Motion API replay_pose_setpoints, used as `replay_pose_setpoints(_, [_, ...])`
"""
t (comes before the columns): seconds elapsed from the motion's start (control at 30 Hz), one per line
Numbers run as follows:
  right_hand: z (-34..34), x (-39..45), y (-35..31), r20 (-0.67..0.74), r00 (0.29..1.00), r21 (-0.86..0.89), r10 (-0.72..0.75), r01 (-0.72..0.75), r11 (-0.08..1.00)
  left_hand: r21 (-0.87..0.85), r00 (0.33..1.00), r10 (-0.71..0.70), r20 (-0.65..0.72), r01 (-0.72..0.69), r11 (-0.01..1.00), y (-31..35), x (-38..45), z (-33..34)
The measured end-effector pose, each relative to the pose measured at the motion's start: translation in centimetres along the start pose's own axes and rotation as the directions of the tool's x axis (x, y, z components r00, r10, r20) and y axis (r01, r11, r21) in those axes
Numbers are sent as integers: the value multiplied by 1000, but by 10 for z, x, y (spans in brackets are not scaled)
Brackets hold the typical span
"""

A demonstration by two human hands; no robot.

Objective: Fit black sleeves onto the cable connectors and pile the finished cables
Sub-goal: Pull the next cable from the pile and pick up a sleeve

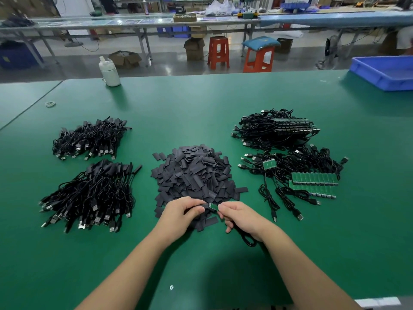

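A green surface (pixel 201 108) carried a central sleeve pile (pixel 192 173). At lower centre, the left hand (pixel 181 213) pinched a black sleeve (pixel 204 206) while the right hand (pixel 241 218) gripped a green connector (pixel 213 206).

You are working at a green table (pixel 201 104) that fills most of the frame. At its centre lies a heap of loose black sleeves (pixel 194 173). At left of centre you have two piles of finished cables, one farther back (pixel 89 139) and one nearer you (pixel 89 195), just apart from each other. At right of centre sit a stacked bundle of cables (pixel 274 128) and, nearer you, unsleeved cables with bare green boards (pixel 312 182) spread beside it. In the upper left stands a white bottle (pixel 109 72), with a small ring (pixel 50 104) lying further left. At the upper right edge rests a blue tray (pixel 384 72).
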State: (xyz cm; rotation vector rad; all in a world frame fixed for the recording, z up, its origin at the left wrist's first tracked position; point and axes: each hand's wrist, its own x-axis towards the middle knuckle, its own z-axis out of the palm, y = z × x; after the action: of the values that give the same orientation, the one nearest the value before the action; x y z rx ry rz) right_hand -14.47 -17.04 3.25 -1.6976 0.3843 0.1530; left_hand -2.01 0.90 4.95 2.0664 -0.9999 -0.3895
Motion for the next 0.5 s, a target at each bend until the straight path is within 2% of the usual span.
replay_pose_setpoints(0.2, [-2,1,3,41,999,-35,2,-1,999,93,997,71,0,-70,993,3,0,0])
replay_pose_setpoints(0.37, [-3,2,6,56,998,-64,-4,8,998,139,987,111,113,-126,982,3,3,-4])
replay_pose_setpoints(0.5, [-3,1,5,55,998,-100,-6,12,995,179,981,126,150,-152,972,5,6,-7])
